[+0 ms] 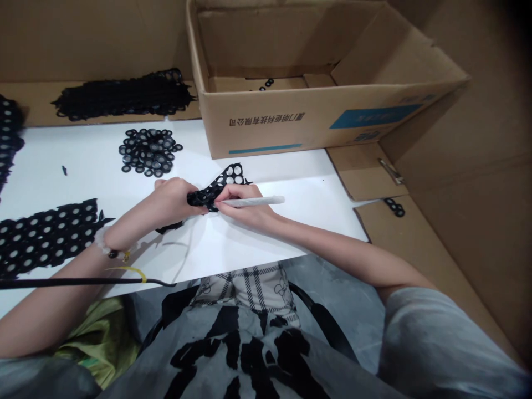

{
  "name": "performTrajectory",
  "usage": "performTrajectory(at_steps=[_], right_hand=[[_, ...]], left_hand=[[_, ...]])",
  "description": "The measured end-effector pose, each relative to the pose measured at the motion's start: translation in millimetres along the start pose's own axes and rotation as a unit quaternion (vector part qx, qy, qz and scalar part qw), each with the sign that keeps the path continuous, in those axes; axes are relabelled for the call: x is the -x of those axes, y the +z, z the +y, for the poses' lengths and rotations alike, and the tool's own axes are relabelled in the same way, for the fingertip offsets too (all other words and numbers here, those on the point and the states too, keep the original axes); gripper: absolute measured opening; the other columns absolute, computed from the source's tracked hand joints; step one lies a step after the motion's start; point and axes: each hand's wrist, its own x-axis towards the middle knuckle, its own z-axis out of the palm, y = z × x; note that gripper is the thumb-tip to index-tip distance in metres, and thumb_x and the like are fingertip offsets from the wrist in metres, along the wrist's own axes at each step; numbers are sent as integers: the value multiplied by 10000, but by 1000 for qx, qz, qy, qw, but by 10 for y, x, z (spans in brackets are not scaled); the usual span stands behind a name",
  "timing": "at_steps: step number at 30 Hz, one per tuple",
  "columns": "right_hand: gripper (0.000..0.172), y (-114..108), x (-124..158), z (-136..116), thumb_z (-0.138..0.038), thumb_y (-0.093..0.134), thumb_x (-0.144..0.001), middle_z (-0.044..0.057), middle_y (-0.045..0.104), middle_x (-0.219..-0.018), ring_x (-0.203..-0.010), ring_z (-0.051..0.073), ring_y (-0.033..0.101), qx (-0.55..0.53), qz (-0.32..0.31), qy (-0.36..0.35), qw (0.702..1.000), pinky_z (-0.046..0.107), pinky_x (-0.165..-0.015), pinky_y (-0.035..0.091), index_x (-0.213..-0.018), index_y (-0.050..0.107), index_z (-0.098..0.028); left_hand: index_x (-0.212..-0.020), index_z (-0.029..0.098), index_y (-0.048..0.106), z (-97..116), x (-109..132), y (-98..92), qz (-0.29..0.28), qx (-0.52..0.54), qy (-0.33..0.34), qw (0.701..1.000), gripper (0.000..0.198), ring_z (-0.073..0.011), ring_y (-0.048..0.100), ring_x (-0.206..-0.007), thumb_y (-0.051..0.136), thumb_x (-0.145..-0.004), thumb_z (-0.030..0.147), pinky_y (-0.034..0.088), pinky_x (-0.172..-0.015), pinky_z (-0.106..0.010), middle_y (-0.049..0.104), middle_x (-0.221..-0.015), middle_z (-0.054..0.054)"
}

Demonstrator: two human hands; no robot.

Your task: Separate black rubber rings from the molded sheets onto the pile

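Observation:
Near the middle of the white work surface [307, 177], a bent black sheet with rows of round holes [233, 174] is gripped by my left hand [174, 197], its fingers closed on the near end. My right hand [245, 208] pinches a whitish pen-shaped tool [261, 201], whose back end points right. The fingertips of that hand meet the sheet close to my left fingers, and they hide the tool's tip. Behind my left hand lies a pile of small black rings [149, 152] with light centres. A piece of black sheet shows beneath my left wrist.
A large open cardboard box [266, 119] stands at the back, a few rings inside. Stacked black strips [124, 95] lie left of it. More holed black sheets [50, 235] rest at left. Several rings [394, 207] sit on cardboard at right. A black cable [83, 282] crosses the near left edge.

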Motion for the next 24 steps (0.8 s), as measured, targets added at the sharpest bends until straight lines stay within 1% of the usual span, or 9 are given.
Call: performTrajectory(at_steps=[3, 6, 10, 13, 16, 20, 22, 24], right_hand=[[90, 11, 1, 11, -250, 624, -789, -27, 626, -662, -610, 95, 527, -1, 5, -5, 1000, 245, -584, 367, -758, 652, -170], [98, 11, -5, 34, -254, 627, -789, -24, 624, -665, -617, 99, 531, -11, 15, -7, 1000, 245, -580, 364, -749, 645, -165], [115, 3, -10, 45, -274, 636, -783, -27, 611, -662, -612, 99, 514, -27, 23, 0, 999, 249, -589, 363, -741, 637, -167], [111, 4, -7, 38, -269, 635, -782, -29, 605, -656, -605, 97, 505, -30, 25, -2, 999, 247, -585, 358, -737, 628, -168], [109, 21, -4, 30, -259, 615, -798, -25, 614, -664, -608, 99, 511, -3, 25, -4, 1000, 249, -584, 352, -735, 616, -171], [119, 54, -13, 41, -239, 589, -816, -20, 623, -665, -615, 101, 522, 47, 34, -22, 998, 256, -605, 352, -717, 601, -174], [122, 66, -22, 54, -232, 585, -822, -20, 627, -672, -620, 100, 529, 58, 37, -37, 997, 256, -613, 356, -714, 596, -175], [124, 72, -29, 66, -234, 577, -832, -19, 633, -685, -630, 101, 537, 63, 37, -47, 996, 254, -619, 362, -724, 598, -176]], left_hand=[[-639, 198, 600, -27, -38, -15, -32, 56, 1, 998, 304, -164, 509, -579, 617, -662, 500, 318, -571, -259, 596, -573, 10], [-644, 187, 608, -34, -76, -20, -57, 98, -18, 993, 316, -147, 480, -558, 638, -632, 501, 321, -535, -251, 574, -568, 15], [-598, 188, 577, -37, -103, 6, -42, 107, -41, 993, 332, -141, 454, -540, 671, -606, 506, 314, -515, -253, 539, -542, 16], [-609, 189, 582, -55, -109, 42, -30, 109, -45, 993, 336, -150, 471, -557, 681, -602, 510, 316, -519, -256, 550, -558, 10], [-642, 186, 606, -56, -102, 74, -26, 119, -42, 992, 318, -155, 483, -573, 664, -620, 498, 319, -540, -258, 571, -590, 7], [-593, 188, 566, -29, -82, 103, 6, 105, -35, 994, 303, -146, 448, -546, 633, -646, 478, 286, -544, -261, 513, -531, 18], [-592, 187, 555, -27, -83, 115, 1, 122, -30, 992, 307, -141, 435, -543, 630, -645, 480, 287, -541, -261, 496, -533, 21], [-604, 186, 552, -34, -92, 119, -23, 162, -16, 986, 313, -134, 426, -550, 631, -642, 487, 302, -541, -258, 494, -559, 23]])
